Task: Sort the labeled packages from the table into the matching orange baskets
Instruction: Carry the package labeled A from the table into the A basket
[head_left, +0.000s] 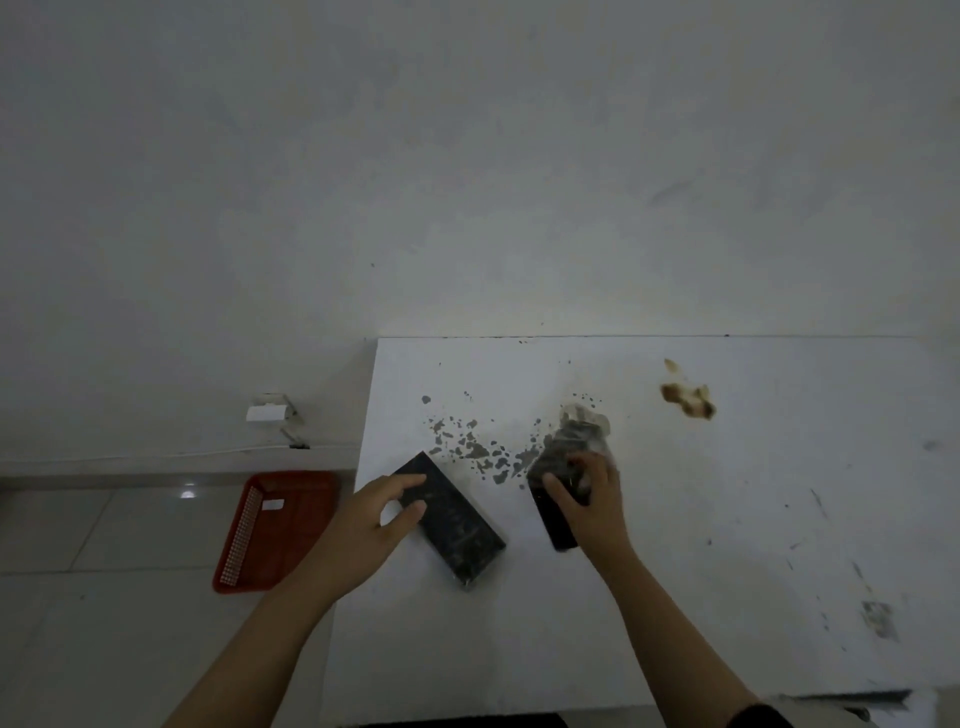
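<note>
White tabletop fills the right & centre of the head view, pushed up against a pale grey-white wall; surface is dirty: dark grey splatter near the middle, a brown stain toward the far right, scuffs & smudges along the right side; light is dim. Left of the table the floor is pale glossy tile w/ a bright reflection spot; low on the wall sits a small white socket-type box w/ a thin cable running along the skirting.

Orange basket lies on the floor just beside the table's left edge, a small white label inside it; text too small to read.

Flat black package lies diagonally on the table near the left edge; left hand is at its near-left end, fingers spread & curled, thumb & forefinger touching its edge, not clamped on it. Right hand is closed around a second dark package in crinkly clear wrap, tilted, lower end at the table; can't tell if it's lifted clear. Hands are apart, one per package.
</note>
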